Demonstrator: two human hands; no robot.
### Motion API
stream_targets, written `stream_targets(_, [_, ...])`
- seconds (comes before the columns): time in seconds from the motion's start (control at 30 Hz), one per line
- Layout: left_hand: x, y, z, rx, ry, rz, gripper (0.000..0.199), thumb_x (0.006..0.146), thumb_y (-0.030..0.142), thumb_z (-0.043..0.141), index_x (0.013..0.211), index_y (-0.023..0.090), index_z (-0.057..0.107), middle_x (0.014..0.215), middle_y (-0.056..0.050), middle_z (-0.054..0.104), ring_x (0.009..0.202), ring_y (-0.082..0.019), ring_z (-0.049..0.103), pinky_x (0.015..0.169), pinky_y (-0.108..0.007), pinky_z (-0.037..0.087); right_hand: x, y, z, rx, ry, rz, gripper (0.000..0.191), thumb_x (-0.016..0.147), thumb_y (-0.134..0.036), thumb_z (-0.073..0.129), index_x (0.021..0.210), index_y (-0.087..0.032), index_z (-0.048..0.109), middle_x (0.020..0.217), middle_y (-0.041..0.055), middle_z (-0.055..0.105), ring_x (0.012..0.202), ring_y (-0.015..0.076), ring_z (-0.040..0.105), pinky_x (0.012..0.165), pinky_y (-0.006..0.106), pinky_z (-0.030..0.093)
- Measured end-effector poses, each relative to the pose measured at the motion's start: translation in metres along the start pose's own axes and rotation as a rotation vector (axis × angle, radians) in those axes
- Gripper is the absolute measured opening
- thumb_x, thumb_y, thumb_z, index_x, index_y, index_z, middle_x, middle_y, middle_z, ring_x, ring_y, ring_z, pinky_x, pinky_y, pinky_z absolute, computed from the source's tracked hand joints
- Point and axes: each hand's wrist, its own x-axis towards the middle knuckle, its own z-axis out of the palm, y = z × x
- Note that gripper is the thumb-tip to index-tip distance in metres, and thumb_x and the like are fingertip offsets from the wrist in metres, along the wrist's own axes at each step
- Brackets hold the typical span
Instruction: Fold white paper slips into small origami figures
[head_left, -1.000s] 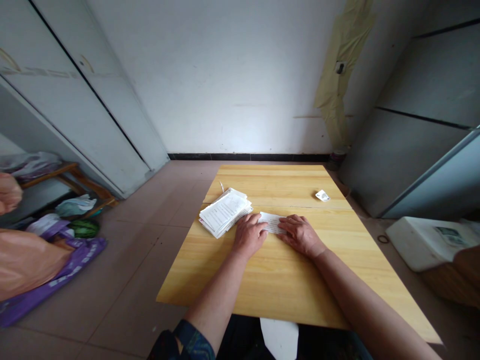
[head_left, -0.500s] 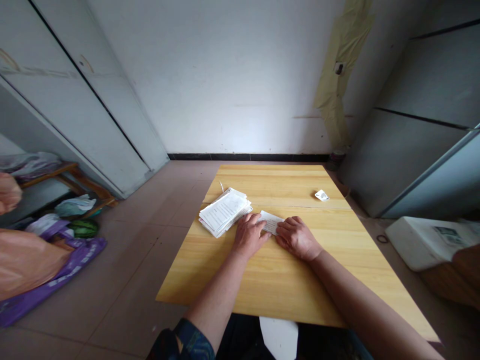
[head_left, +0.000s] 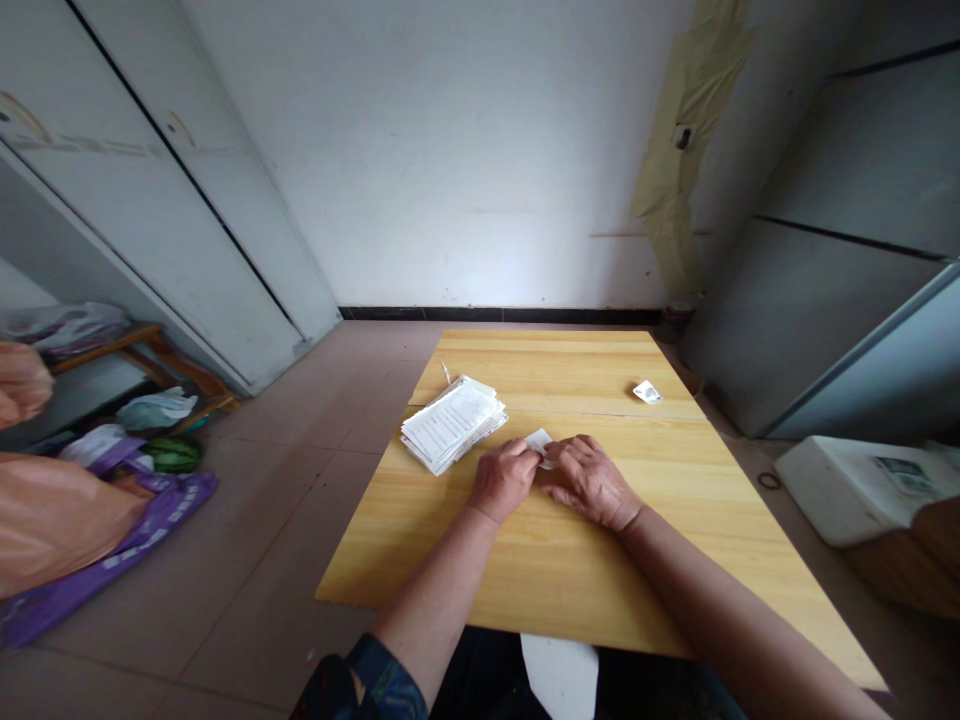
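A small piece of white paper [head_left: 539,440] lies between my hands near the middle of the wooden table [head_left: 600,560]. My left hand [head_left: 506,477] is closed, its fingertips pinching the paper's left side. On the paper's right side, my right hand [head_left: 589,478] grips it with bent fingers, the thumb low and near the tabletop. Fingers cover much of the paper. Just left of my left hand sits an uneven stack of printed papers [head_left: 452,422]. A small folded white paper piece [head_left: 646,392] rests at the table's back right.
A white wall [head_left: 480,180] stands behind the table, with a cabinet [head_left: 172,200] at the left. Purple and orange bags [head_left: 67,520] and a watermelon [head_left: 174,455] are on the left floor. A white box [head_left: 847,490] stands at the right.
The paper between my hands shows less of its surface and looks smaller. My left hand's fingers have closed in on it, and the right hand's fingers have shifted over its edge.
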Motion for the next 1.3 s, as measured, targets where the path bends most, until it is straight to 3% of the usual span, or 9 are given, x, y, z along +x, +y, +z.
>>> stream_targets(0.1, [0.000, 0.000, -0.002, -0.037, 0.015, 0.010, 0.025, 0.087, 0.014, 0.047, 0.088, 0.024, 0.070, 0.089, -0.003, 0.068, 0.081, -0.016, 0.062, 0.072, -0.026, 0.047, -0.005, 0.009, 0.000, 0.120, 0.028, 0.088, 0.028, 0.085, -0.025, 0.055, 0.111, -0.016, 0.058, 0.102, 0.0114, 0.067, 0.097, 0.0247, 0.056, 0.083, 0.040, 0.043])
stream_targets(0.23, [0.001, -0.002, -0.002, -0.100, 0.020, 0.044, 0.027, 0.078, 0.007, 0.053, 0.089, 0.025, 0.070, 0.095, -0.001, 0.071, 0.087, -0.017, 0.062, 0.077, -0.028, 0.048, -0.009, 0.018, 0.002, 0.238, 0.070, 0.104, 0.013, 0.085, -0.018, 0.055, 0.092, -0.020, 0.065, 0.091, 0.0076, 0.070, 0.089, 0.0212, 0.059, 0.078, 0.035, 0.046])
stream_targets(0.5, [0.002, -0.006, 0.001, -0.217, 0.139, 0.085, 0.018, 0.068, 0.007, 0.062, 0.077, 0.021, 0.070, 0.083, -0.002, 0.072, 0.079, -0.018, 0.062, 0.074, -0.031, 0.048, -0.013, 0.026, 0.004, 0.254, -0.004, 0.159, 0.012, 0.085, -0.027, 0.059, 0.083, -0.021, 0.070, 0.087, 0.0069, 0.069, 0.086, 0.0203, 0.059, 0.079, 0.034, 0.045])
stream_targets(0.63, [0.004, -0.008, 0.001, -0.288, 0.166, 0.044, 0.006, 0.074, 0.015, 0.063, 0.075, 0.019, 0.068, 0.082, -0.003, 0.072, 0.079, -0.018, 0.061, 0.075, -0.029, 0.046, -0.013, 0.027, 0.000, 0.284, -0.039, 0.257, 0.022, 0.087, -0.035, 0.056, 0.079, -0.020, 0.071, 0.080, 0.0074, 0.065, 0.080, 0.0199, 0.057, 0.073, 0.033, 0.046])
stream_targets(0.77, [0.007, -0.010, 0.001, -0.265, 0.133, -0.031, 0.024, 0.086, 0.020, 0.054, 0.064, 0.017, 0.063, 0.069, -0.002, 0.068, 0.071, -0.015, 0.058, 0.068, -0.026, 0.043, -0.012, 0.027, 0.000, 0.318, -0.022, 0.339, 0.029, 0.091, -0.038, 0.050, 0.080, -0.019, 0.069, 0.080, 0.0076, 0.063, 0.080, 0.0197, 0.056, 0.073, 0.032, 0.046])
stream_targets(1.0, [0.009, -0.009, 0.005, -0.261, 0.116, -0.061, 0.023, 0.081, 0.017, 0.060, 0.059, 0.016, 0.059, 0.066, -0.001, 0.064, 0.069, -0.014, 0.056, 0.068, -0.025, 0.041, -0.011, 0.031, 0.011, 0.199, 0.015, 0.424, 0.031, 0.094, -0.033, 0.044, 0.077, -0.018, 0.065, 0.085, 0.0084, 0.063, 0.082, 0.0193, 0.055, 0.077, 0.032, 0.046])
stream_targets(1.17, [0.009, -0.009, 0.009, -0.404, 0.154, -0.184, 0.008, 0.074, 0.012, 0.066, 0.076, 0.017, 0.061, 0.072, 0.000, 0.065, 0.070, -0.013, 0.059, 0.065, -0.024, 0.045, -0.007, 0.026, 0.016, 0.026, 0.019, 0.502, 0.026, 0.092, -0.027, 0.046, 0.078, -0.018, 0.066, 0.101, 0.0101, 0.063, 0.093, 0.0208, 0.053, 0.087, 0.032, 0.044])
stream_targets(1.3, [0.008, -0.011, 0.013, -0.494, 0.166, -0.143, 0.036, 0.072, 0.004, 0.064, 0.104, 0.020, 0.061, 0.081, 0.000, 0.069, 0.074, -0.013, 0.062, 0.069, -0.024, 0.049, -0.003, 0.021, 0.015, -0.069, -0.039, 0.570, 0.022, 0.091, -0.027, 0.048, 0.082, -0.017, 0.066, 0.105, 0.0096, 0.064, 0.096, 0.0216, 0.052, 0.087, 0.032, 0.043])
